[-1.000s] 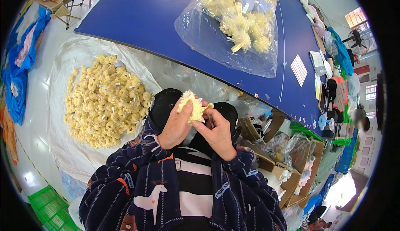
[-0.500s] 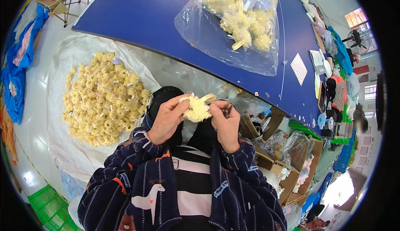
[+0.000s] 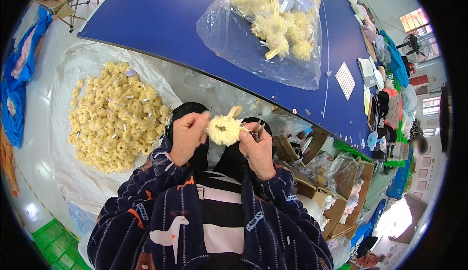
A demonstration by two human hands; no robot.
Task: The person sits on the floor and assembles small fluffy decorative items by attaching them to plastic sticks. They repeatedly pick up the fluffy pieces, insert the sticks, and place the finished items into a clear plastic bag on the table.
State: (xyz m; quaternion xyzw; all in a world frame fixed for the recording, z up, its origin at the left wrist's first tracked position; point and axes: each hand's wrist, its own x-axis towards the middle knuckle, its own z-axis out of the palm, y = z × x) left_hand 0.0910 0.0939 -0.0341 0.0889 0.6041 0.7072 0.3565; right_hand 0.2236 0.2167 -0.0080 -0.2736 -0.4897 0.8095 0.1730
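A small fluffy yellow plush piece (image 3: 225, 132) with a dark hollow in its middle and an ear-like flap (image 3: 235, 111) on top is held up above my lap. My right hand (image 3: 258, 150) pinches its right edge between thumb and fingers. Dark pointed blades, looking like small thread snips (image 3: 258, 130), stick out of that same hand. At the piece's left edge is my left hand (image 3: 188, 136), fingers curled together and slightly smeared by motion. Whatever its fingertips grip is too small to make out.
A large heap of similar yellow pieces (image 3: 117, 119) lies on a white sheet (image 3: 61, 145) at the left. On the blue table (image 3: 161, 21) ahead sits a clear bag (image 3: 287, 70) of yellow plush. Cardboard boxes (image 3: 348, 206) stand at the right, a green crate (image 3: 58, 243) at the lower left.
The plush piece has turned so its hollow faces me. My left hand has slipped back to the piece's left edge. The snips in my right hand show more plainly.
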